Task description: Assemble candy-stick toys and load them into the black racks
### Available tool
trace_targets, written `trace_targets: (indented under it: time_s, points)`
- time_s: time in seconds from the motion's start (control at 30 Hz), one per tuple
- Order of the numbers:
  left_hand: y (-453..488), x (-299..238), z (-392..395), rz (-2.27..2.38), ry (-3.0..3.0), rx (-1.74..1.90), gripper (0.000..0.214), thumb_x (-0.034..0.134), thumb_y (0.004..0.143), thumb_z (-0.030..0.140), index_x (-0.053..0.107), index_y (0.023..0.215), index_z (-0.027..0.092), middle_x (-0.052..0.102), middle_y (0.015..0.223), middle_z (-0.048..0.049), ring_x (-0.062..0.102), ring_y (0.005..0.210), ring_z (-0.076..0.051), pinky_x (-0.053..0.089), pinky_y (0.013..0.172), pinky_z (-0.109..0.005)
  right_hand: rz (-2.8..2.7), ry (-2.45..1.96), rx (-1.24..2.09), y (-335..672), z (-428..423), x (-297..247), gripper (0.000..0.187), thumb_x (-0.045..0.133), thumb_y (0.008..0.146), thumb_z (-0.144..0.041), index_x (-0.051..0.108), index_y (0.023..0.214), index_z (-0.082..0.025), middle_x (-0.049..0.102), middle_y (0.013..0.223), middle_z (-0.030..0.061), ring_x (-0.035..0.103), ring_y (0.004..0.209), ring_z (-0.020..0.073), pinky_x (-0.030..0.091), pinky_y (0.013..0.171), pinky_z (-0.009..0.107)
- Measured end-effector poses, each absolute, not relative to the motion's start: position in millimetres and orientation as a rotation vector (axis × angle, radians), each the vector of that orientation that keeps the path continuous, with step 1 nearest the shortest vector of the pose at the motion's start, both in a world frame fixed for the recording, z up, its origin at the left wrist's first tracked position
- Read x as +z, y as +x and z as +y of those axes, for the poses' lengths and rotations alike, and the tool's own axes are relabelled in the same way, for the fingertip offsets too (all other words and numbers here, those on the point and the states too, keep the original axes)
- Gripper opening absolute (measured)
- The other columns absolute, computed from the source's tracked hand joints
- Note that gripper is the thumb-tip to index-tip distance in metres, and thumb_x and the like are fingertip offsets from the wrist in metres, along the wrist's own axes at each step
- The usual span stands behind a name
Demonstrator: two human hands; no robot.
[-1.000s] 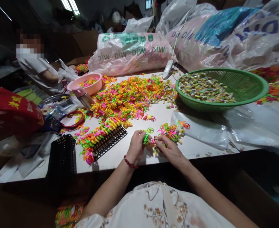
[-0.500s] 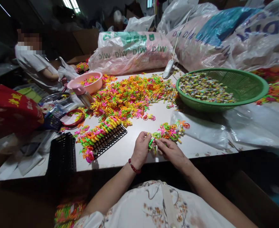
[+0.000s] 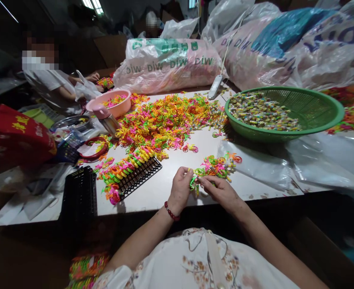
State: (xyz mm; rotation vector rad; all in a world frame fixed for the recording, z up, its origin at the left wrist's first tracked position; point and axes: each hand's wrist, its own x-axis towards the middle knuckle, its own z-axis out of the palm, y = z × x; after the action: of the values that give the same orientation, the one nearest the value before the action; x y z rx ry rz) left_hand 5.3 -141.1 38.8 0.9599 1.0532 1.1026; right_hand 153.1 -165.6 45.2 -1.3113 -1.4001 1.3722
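My left hand [image 3: 181,188] is closed in a pinch on a small green plastic toy piece [image 3: 192,182] just above the table's front edge. From the other side my right hand [image 3: 219,191] pinches the same piece with thumb and forefinger; its exact shape is partly hidden by the fingers. Right behind my hands lies a small heap of pink, green and orange plastic pieces [image 3: 216,165]. To the left, a black grid rack [image 3: 142,176] stands tilted, with rows of similar coloured pieces [image 3: 129,166] set along it.
A large pile of coloured pieces [image 3: 165,116] covers the table's middle. At right stands a green basket [image 3: 318,110] of small wrapped tubes, with clear plastic bags [image 3: 258,162] before it. Black racks [image 3: 79,194], a flask [image 3: 106,120] and a pink bowl [image 3: 121,105] are left. A co-worker [image 3: 52,82] sits beyond.
My hands stay almost in place, both still pinching the green piece, with slight finger movement. The co-worker's hand now shows beyond the white plastic bag. The view has shifted slightly.
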Motion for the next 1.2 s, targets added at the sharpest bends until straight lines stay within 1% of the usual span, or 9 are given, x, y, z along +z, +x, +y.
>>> trace_targets:
  time_s: [0.17,0.3,0.43,0.6,0.73,0.9,1.03,1.13,1.2]
  points:
    - [4.3,40.2,-139.3,1.085,0.98,1.09,0.033,0.061,0.08,0.05,0.051,0.08,0.019,0.045,0.06,0.0067,0.039,0.051,-0.007,0.035,0.05,-0.019,-1.526,-1.352,1.203,154.7,-164.9,49.8,0.04,0.054,0.088,-0.053,0.071,0.087,-0.017,0.061,0.075,0.001,0.051,0.067,0.0132,0.04,0.061,0.024]
    - [5.0,39.6,-139.0,1.129,1.026,1.075,0.032,0.06,0.081,0.05,0.05,0.078,0.019,0.043,0.059,0.0069,0.038,0.051,-0.008,0.035,0.05,-0.019,-1.592,-1.317,1.182,156.2,-164.4,51.0,0.039,0.055,0.088,-0.051,0.073,0.089,-0.016,0.067,0.082,0.0027,0.058,0.077,0.0166,0.044,0.07,0.025]
    - [5.7,40.0,-140.1,1.197,1.108,1.062,0.031,0.056,0.084,0.049,0.05,0.078,0.02,0.045,0.06,0.0062,0.039,0.053,-0.008,0.036,0.052,-0.02,-1.624,-1.307,1.168,158.8,-165.9,51.8,0.038,0.055,0.088,-0.05,0.074,0.092,-0.016,0.069,0.083,0.0031,0.059,0.078,0.0172,0.046,0.071,0.026]
    - [5.9,45.9,-141.9,1.294,1.277,1.051,0.029,0.051,0.087,0.047,0.05,0.078,0.02,0.048,0.064,0.0042,0.043,0.058,-0.011,0.036,0.055,-0.022,-1.695,-1.289,1.092,159.5,-168.8,59.6,0.036,0.054,0.09,-0.046,0.073,0.082,-0.017,0.067,0.079,0.003,0.058,0.073,0.0171,0.045,0.067,0.027]
    - [6.3,43.9,-142.7,1.344,1.338,1.076,0.027,0.048,0.089,0.044,0.05,0.077,0.02,0.049,0.065,0.0032,0.044,0.06,-0.012,0.035,0.057,-0.023,-1.737,-1.261,1.061,154.4,-171.4,64.0,0.037,0.051,0.091,-0.045,0.07,0.075,-0.018,0.062,0.07,0.002,0.053,0.065,0.0158,0.041,0.061,0.027]
    - [7.0,30.0,-144.5,1.283,1.22,1.133,0.028,0.054,0.086,0.046,0.051,0.076,0.021,0.048,0.064,0.0034,0.043,0.059,-0.012,0.035,0.056,-0.023,-1.835,-1.265,0.963,145.0,-179.3,57.3,0.037,0.045,0.095,-0.04,0.064,0.072,-0.019,0.054,0.061,0.0,0.044,0.057,0.0132,0.034,0.055,0.027]
    - [12.5,24.3,-138.0,1.261,1.294,1.104,0.031,0.054,0.086,0.049,0.051,0.075,0.02,0.05,0.065,0.0035,0.045,0.062,-0.012,0.036,0.059,-0.023,-1.87,-1.32,0.886,149.3,-178.9,50.7,0.035,0.045,0.095,-0.039,0.065,0.074,-0.02,0.057,0.062,0.0006,0.048,0.057,0.0138,0.035,0.056,0.027]
    - [18.5,22.7,-116.5,1.273,1.422,1.079,0.031,0.041,0.093,0.049,0.053,0.085,0.021,0.054,0.071,0.0023,0.049,0.066,-0.013,0.038,0.064,-0.024,-1.822,-1.419,0.789,168.0,-169.1,50.0,0.033,0.046,0.095,-0.042,0.069,0.084,-0.021,0.065,0.071,0.0029,0.057,0.065,0.0172,0.042,0.062,0.028]
    - [20.8,20.6,-92.6,1.363,1.499,1.098,0.032,0.032,0.097,0.044,0.053,0.095,0.021,0.056,0.077,0.0003,0.051,0.07,-0.014,0.041,0.068,-0.026,-1.764,-1.506,0.612,185.6,-160.1,50.6,0.031,0.049,0.093,-0.044,0.07,0.095,-0.021,0.068,0.084,0.0062,0.062,0.077,0.021,0.046,0.073,0.032]
